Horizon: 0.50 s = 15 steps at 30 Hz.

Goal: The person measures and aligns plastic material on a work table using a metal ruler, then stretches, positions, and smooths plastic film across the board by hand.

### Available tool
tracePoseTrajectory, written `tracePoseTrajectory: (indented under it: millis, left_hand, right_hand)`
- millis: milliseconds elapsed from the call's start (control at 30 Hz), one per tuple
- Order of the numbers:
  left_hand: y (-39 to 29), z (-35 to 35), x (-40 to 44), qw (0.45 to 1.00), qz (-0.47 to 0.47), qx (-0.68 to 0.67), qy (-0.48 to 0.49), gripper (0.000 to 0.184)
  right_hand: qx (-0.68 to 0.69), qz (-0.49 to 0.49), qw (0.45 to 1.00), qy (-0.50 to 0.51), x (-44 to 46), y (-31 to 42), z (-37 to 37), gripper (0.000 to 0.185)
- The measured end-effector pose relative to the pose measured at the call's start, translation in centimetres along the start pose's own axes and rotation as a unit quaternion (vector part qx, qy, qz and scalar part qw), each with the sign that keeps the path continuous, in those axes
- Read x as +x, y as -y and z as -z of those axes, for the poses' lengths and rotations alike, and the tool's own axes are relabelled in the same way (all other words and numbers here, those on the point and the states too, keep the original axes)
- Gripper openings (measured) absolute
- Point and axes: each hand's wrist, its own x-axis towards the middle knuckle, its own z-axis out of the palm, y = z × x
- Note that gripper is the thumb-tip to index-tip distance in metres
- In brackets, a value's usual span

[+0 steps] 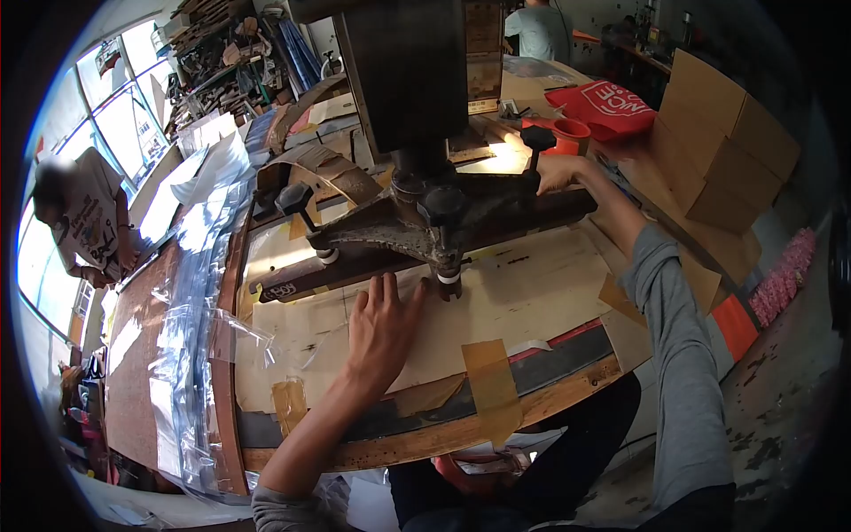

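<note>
A dark metal press head (403,71) stands over the bench, with a three-armed bracket (381,226) and black knobs (443,206) beneath it. Under the bracket lies a long dark metal bar (306,277) on a pale board (532,275). My left hand (383,324) rests on the board in front of the bar, fingers stretched out, holding nothing. My right hand (563,173) is at the bracket's right arm, beside a knob (538,138) and above the bar's far end. Its fingers are curled and partly hidden; what they grip cannot be made out.
Brown tape (492,390) crosses the board's near edge. Clear plastic sheets (191,293) lie at left. An orange cup (570,136), a red bag (607,109) and cardboard boxes (722,133) stand at right. A person (84,213) is at the left; another (539,34) is behind.
</note>
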Motion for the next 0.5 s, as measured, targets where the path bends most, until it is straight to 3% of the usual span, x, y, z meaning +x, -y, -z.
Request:
tracePoseTrajectory:
  millis: [300,367,433,500]
  left_hand:
    - [-0.7,1.8,-0.1,0.999,-0.01,-0.03,0.013,0.045]
    - [-0.7,2.3,-0.1,0.999,-0.013,-0.034,0.01,0.045]
    - [-0.6,2.4,-0.4,0.999,-0.012,-0.035,0.008,0.046]
    - [-0.4,2.6,-0.9,0.999,0.002,-0.046,0.024,0.047]
  right_hand:
    - [0.074,0.105,0.992,-0.002,6.1,-6.9,-2.6,0.013]
    - [0.169,0.153,0.973,-0.033,2.5,-2.4,-1.9,0.011]
    - [0.173,0.168,0.97,-0.032,1.8,0.2,-1.6,0.011]
    - [0.088,0.15,0.985,0.001,2.9,0.2,-1.1,0.013]
